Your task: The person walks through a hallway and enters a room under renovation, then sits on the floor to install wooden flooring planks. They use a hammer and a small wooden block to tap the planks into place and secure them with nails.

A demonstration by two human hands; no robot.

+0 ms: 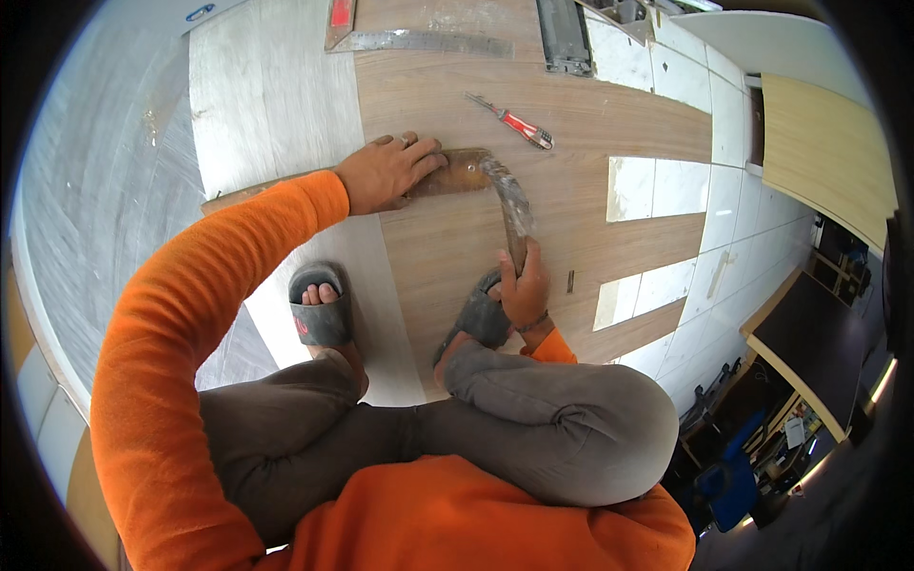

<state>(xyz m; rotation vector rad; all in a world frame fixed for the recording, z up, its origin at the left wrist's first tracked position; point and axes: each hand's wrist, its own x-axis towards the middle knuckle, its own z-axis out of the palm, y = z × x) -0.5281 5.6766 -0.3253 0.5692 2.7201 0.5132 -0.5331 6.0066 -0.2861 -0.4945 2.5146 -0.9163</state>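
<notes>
My left hand (pixel 392 171) is closed over a long, narrow brown wooden strip (pixel 465 172) lying across the wood-look floor planks (pixel 447 276). My fingers wrap its edge, and my forearm covers part of its length. Lower and to the right, my right hand (pixel 526 290) is closed round the handle of a hammer (pixel 509 195). The worn, whitish metal head is at the strip's right end; I cannot tell whether they touch. Beyond the hammer lies a screwdriver (pixel 526 128) with a red and clear handle, its shaft pointing to the upper left.
A set square (pixel 428 42) and a grey, box-like tool (pixel 564 38) lie at the far side. White tiles (pixel 657 188) show between staggered plank ends. Grey flooring (pixel 95 190) spreads left. A dark-topped table (pixel 809 333) stands right. My sandalled feet (pixel 321 309) are close to the strip.
</notes>
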